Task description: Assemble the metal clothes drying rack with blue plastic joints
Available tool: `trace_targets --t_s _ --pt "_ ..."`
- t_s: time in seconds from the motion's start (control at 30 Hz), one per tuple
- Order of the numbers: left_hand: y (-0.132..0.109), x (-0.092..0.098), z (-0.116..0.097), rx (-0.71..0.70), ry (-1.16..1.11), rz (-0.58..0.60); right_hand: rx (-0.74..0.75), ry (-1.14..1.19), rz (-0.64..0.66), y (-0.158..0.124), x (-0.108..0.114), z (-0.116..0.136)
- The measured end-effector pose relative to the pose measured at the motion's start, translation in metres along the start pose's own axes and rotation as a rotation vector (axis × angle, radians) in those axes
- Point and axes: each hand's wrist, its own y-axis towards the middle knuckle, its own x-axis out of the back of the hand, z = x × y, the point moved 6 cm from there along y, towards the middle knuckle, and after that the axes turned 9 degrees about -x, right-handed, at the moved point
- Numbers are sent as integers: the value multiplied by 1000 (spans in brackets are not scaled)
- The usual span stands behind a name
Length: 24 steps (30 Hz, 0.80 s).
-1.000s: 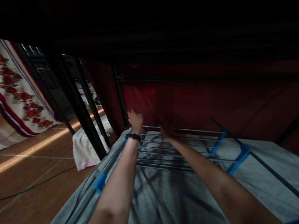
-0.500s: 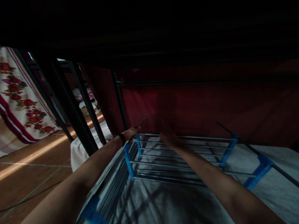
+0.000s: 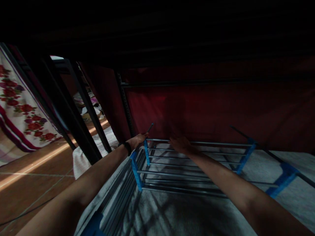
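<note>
A rack of thin metal tubes and blue plastic joints lies on a pale cloth. My left hand is closed at its far left corner, around a short upright tube beside the blue joint. A dark band circles that wrist. Further right, my right hand is over the rack's far horizontal tube, its fingers curled onto it in dim light. Two more blue joints hold the tubes at the right, where a dark tube slants through them.
Several loose tubes lie left of the rack, by another blue piece. Dark metal posts stand at left. Behind is a red sheet; a dark surface hangs low overhead. A flowered cloth hangs far left above the tiled floor.
The rack's right end and its blue joints have shifted slightly right. Both hands keep nearly the same places on the rack, and the view has tilted a little.
</note>
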Motion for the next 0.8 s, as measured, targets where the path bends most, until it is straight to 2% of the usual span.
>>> trace_targets --t_s 0.37,0.67,0.8 --pt "6 0 6 57 -37 15 59 -30 -80 2 -7 -1" --pt "-1 -2 -1 44 -52 -10 60 104 85 15 -4 -5" --pt "-1 -1 0 44 -32 -1 45 34 -2 7 1 -3"
